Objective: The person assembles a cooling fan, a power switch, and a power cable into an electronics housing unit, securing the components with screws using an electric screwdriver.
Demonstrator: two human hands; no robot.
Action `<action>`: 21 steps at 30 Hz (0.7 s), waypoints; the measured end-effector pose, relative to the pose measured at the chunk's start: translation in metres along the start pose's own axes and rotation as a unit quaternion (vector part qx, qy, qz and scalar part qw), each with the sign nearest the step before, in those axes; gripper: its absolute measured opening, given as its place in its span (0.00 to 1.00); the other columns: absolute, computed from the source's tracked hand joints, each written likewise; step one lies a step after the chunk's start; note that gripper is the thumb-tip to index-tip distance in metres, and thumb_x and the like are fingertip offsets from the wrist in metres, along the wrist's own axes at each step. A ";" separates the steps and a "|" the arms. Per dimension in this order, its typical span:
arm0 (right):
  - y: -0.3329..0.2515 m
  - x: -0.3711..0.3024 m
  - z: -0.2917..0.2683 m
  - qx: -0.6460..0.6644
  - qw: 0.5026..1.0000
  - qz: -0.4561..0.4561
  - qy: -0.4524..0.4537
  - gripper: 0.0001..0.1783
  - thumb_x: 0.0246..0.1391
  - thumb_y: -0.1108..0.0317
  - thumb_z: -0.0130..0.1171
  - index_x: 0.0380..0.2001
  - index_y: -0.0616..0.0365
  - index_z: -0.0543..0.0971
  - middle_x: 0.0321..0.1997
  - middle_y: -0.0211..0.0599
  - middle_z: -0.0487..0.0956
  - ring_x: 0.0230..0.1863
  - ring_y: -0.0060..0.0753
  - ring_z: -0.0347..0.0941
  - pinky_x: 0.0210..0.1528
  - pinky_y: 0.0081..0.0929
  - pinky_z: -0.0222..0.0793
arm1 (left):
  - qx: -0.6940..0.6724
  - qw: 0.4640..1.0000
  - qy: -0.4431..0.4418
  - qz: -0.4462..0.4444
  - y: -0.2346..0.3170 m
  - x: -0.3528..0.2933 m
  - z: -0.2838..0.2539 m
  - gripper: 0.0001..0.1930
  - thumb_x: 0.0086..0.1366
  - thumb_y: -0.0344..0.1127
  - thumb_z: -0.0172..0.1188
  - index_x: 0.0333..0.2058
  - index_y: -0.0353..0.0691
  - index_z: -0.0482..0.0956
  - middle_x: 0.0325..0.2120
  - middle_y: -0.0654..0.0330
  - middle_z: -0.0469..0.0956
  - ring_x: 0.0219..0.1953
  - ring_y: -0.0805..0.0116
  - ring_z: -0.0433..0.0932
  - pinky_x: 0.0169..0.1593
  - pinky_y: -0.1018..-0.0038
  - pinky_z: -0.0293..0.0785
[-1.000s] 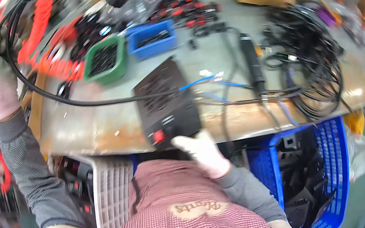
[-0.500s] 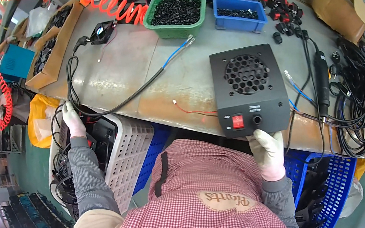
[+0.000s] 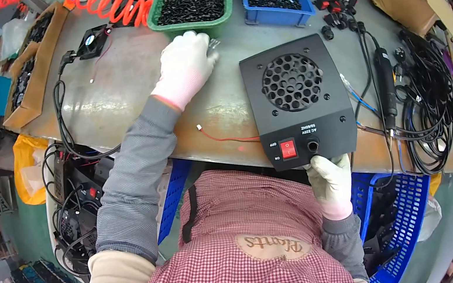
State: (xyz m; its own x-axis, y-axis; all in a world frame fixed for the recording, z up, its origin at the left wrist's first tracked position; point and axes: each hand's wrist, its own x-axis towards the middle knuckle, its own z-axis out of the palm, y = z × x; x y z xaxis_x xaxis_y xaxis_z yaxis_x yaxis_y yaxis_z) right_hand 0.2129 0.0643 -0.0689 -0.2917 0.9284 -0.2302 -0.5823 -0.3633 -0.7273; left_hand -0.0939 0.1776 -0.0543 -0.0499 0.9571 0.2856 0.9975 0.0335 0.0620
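A black metal housing (image 3: 300,112) has a round honeycomb grille, a red rocker switch (image 3: 288,149) and a round black fitting (image 3: 313,145) on its front face. My right hand (image 3: 331,187), in a white glove, grips its front lower edge below that fitting, the other fingers partly hidden underneath. My gloved left hand (image 3: 185,68) is closed at the end of a black power cable (image 3: 66,122), just in front of the green basket (image 3: 193,27). Metal wire terminals (image 3: 214,44) stick out beside its fingers; my forearm hides the cable's middle. A thin red wire (image 3: 226,140) trails leftward from the housing.
A blue bin (image 3: 280,17) of small black parts stands behind the housing. Coiled black cables (image 3: 429,91) and a black-handled tool (image 3: 385,83) lie at right. A small fan (image 3: 94,41) is at back left. Crates flank me below the table, including a blue one (image 3: 408,219).
My left hand has left the crate at lower left and reached up and right across the table to the cable's end. My right hand stays at the housing, and the whole view has shifted.
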 end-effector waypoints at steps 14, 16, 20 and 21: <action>-0.031 -0.015 0.009 -0.342 0.928 -0.133 0.068 0.17 0.48 0.82 0.62 0.44 0.63 0.75 0.41 0.32 0.78 0.42 0.22 0.73 0.48 0.21 0.67 | -0.216 0.976 -0.003 -0.016 0.012 -0.012 0.014 0.05 0.58 0.32 0.58 0.31 0.36 0.76 0.30 0.52 0.76 0.36 0.53 0.76 0.42 0.63 0.72; -0.033 -0.015 0.012 -0.358 0.924 -0.114 0.065 0.15 0.49 0.81 0.62 0.42 0.63 0.75 0.40 0.32 0.78 0.41 0.22 0.72 0.47 0.20 0.67 | -0.177 0.984 -0.032 -0.014 0.013 -0.009 0.010 0.08 0.59 0.35 0.57 0.34 0.38 0.76 0.33 0.51 0.76 0.39 0.53 0.76 0.43 0.61 0.73; -0.032 -0.016 0.010 -0.364 0.922 -0.111 0.070 0.15 0.49 0.80 0.62 0.42 0.64 0.75 0.40 0.32 0.78 0.41 0.21 0.72 0.46 0.19 0.66 | -0.126 0.991 -0.044 -0.007 0.018 -0.007 0.014 0.08 0.58 0.34 0.58 0.34 0.38 0.76 0.32 0.51 0.76 0.39 0.53 0.76 0.43 0.61 0.73; -0.032 -0.015 0.011 -0.368 0.921 -0.109 0.068 0.14 0.50 0.80 0.62 0.42 0.64 0.75 0.40 0.32 0.78 0.41 0.20 0.72 0.46 0.19 0.67 | -0.104 0.994 -0.026 0.004 0.018 -0.008 0.015 0.08 0.57 0.34 0.58 0.33 0.38 0.76 0.32 0.51 0.76 0.39 0.54 0.76 0.44 0.61 0.73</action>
State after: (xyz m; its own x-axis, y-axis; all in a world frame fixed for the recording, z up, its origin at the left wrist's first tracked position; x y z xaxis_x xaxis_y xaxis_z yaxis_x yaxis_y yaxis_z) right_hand 0.2281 0.0610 -0.0350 -0.1012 0.9925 -0.0690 0.0703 -0.0620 -0.9956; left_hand -0.0747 0.1752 -0.0696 -0.0342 0.9710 0.2365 0.9657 -0.0288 0.2580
